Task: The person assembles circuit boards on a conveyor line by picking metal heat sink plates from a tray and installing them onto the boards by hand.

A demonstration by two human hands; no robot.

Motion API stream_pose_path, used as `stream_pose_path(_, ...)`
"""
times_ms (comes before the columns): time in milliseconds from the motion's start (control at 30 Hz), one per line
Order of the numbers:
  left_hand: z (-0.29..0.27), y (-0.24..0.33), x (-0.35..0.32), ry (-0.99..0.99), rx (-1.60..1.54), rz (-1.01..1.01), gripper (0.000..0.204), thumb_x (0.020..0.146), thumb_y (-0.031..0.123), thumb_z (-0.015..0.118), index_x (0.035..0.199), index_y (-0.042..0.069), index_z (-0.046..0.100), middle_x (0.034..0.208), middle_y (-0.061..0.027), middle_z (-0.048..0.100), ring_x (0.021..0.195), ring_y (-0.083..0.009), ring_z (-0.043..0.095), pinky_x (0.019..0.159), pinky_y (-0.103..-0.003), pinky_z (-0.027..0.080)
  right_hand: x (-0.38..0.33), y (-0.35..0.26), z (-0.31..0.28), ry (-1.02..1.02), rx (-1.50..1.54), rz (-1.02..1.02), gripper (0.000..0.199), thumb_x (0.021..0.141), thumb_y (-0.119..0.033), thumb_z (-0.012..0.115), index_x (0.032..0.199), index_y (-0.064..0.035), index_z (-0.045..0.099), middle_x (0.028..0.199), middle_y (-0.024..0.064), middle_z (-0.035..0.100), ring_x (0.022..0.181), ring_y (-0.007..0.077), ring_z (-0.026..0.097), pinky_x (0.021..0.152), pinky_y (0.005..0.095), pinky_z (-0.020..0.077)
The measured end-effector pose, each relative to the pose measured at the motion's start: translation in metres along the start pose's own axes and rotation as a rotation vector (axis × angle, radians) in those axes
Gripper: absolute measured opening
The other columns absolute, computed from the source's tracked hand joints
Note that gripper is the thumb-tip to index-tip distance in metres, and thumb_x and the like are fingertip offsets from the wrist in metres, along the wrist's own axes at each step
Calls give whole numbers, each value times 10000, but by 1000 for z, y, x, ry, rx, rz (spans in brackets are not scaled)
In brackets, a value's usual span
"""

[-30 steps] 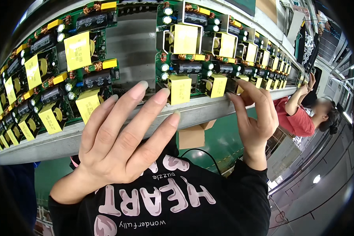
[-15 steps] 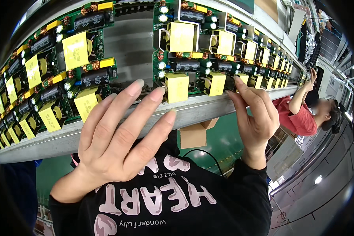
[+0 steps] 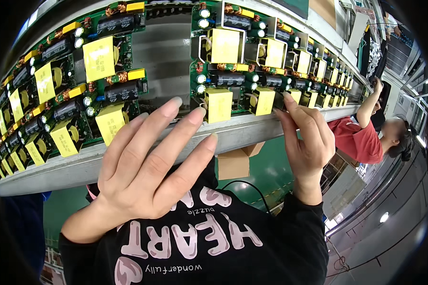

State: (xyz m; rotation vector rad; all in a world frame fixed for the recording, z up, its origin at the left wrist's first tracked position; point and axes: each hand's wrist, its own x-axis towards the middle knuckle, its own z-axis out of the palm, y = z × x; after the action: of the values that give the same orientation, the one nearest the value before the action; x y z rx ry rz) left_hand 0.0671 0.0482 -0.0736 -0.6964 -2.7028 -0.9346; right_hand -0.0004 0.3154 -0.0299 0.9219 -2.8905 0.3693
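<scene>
Dark plate (image 3: 280, 100) stands in the nearer row of circuit boards (image 3: 193, 84), long axis pointing roughly at the wearer. Right hand (image 3: 309, 140) pinches narrow there, can't tell if it's gripping. Left hand (image 3: 140, 173): palm down, fingers spread wide over the metal rail (image 3: 245, 130).

- Left hand (image 3: 146, 178) covered a stretch of the metal rail (image 3: 252, 133); the surface beneath its palm was not visible.
- Dark piece (image 3: 279, 100) at the right hand (image 3: 306, 142) was partly hidden by fingers; grip could not be determined.
- Farthest circuit boards (image 3: 337, 99) appeared too small to distinguish their parts.
- Dark components (image 3: 167, 2) were cut off by the top edge.
- Co-worker's (image 3: 359, 141) face was blurred.
</scene>
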Motion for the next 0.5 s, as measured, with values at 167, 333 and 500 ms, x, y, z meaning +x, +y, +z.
stream_pose_path(167,-10,-4,-8,48,-91,30,315,858,227,757,1128,70,718,1154,-125,724,1147,-344,650,904,-414,546,6,-17,-7,-96,0,62,371,726,30,846,1074,32,718,847,92,680,691,206,645,584,306,511)
stream_pose_path(333,-10,-7,-16,162,-172,27,217,864,155,718,1049,43,738,1083,-117,744,1106,-314,673,884,-380,553,32,-59,-6,13,110,111,416,693,28,858,1086,23,721,894,105,687,718,192,636,597,296,504)
stream_pose_path(500,-17,-18,-26,167,-207,61,174,884,116,666,1019,38,743,1083,-110,748,1089,-274,688,879,-341,555,55,-86,10,-87,254,8,445,667,50,860,1089,41,718,918,130,689,751,188,626,645,276,506)
